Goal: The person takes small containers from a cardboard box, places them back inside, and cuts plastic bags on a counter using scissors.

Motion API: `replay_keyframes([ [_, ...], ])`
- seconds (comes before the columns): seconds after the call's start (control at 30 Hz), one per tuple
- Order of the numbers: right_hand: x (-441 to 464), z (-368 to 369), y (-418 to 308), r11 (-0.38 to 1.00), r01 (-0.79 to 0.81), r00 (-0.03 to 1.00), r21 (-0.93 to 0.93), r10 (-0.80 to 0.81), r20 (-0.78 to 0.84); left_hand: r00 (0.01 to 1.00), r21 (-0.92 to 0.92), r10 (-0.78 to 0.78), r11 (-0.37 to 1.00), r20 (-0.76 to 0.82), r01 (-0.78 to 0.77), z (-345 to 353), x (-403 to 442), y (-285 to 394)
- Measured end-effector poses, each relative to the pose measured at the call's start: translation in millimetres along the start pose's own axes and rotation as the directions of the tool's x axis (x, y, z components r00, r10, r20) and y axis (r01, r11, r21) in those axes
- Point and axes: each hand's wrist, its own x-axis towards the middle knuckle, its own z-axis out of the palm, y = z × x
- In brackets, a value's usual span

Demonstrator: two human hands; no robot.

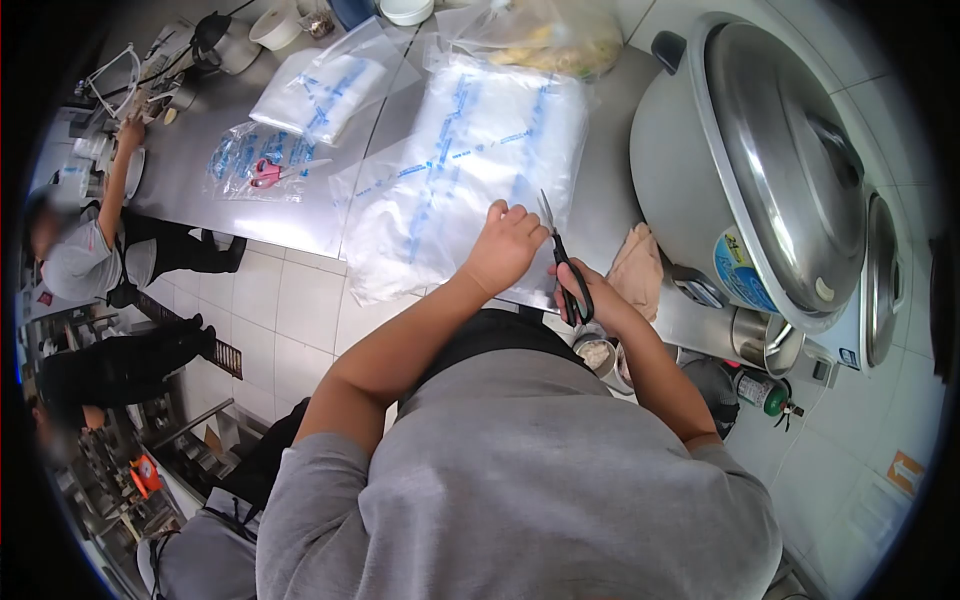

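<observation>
Black-handled scissors [572,285] are in my right hand [580,285], their blades pointing up and slightly parted. My left hand [508,243] is just left of the blades, its fingers curled over the lower part of a stack of clear plastic bags with blue print [480,140]. Whether those fingers pinch any plastic is too small to tell. The stack lies on the steel table [310,215], and its crumpled lower left corner hangs over the front edge.
Left on the table are pink-handled scissors [266,174] and another bag stack [325,90]. A large lidded steel pot [690,160] stands right, near a cloth [636,270]. Bagged food [560,45] lies behind. Other people [75,250] are at the left.
</observation>
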Motion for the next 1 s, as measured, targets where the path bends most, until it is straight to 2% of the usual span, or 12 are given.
replay_keyframes([
  [0.2, 5.8, 2.5, -14.2, 1.000, 0.026, 0.997, 0.007, -0.026, -0.071, 0.994, -0.013, 0.072, 0.997, 0.077, -0.071, -13.0, -2.6, 6.6],
  [0.33, 23.0, -11.0, -9.1, 0.997, 0.061, 0.995, 0.040, -0.057, -0.087, 0.987, -0.117, 0.103, 0.989, 0.119, -0.089, -23.2, -5.6, 29.9],
  [0.43, 28.9, -9.3, -29.4, 0.998, 0.059, 0.968, 0.024, -0.051, -0.245, 0.981, -0.131, 0.151, 0.982, 0.123, -0.134, -30.3, -4.0, 37.9],
  [0.47, 37.7, -13.3, -27.4, 0.992, 0.103, 0.942, -0.071, -0.120, -0.314, 0.978, -0.125, 0.174, 0.979, 0.120, -0.159, -32.1, -4.7, 41.8],
  [0.6, 58.5, -24.4, -48.7, 0.997, 0.068, 0.951, 0.047, -0.051, -0.306, 0.959, -0.181, 0.246, 0.959, 0.140, -0.219, -40.8, -4.5, 50.4],
  [0.7, 78.5, -31.3, -62.1, 0.996, 0.090, 0.922, -0.006, -0.086, -0.378, 0.955, -0.200, 0.254, 0.954, 0.153, -0.222, -42.6, -5.9, 51.9],
  [0.8, 93.3, -47.0, -76.0, 0.999, 0.048, 0.928, -0.022, -0.053, -0.370, 0.946, -0.209, 0.268, 0.951, 0.182, -0.229, -43.6, -9.3, 48.1],
  [0.9, 104.5, -37.9, -73.3, 0.971, 0.193, 0.813, -0.140, -0.238, -0.531, 0.942, -0.211, 0.258, 0.954, 0.214, -0.213, -44.2, -20.6, 33.6],
  [1.0, 139.0, -44.3, -48.8, 0.913, 0.292, 0.689, -0.285, -0.408, -0.600, 0.921, -0.265, 0.299, 0.936, 0.250, -0.232, -52.7, -34.7, 26.8],
])
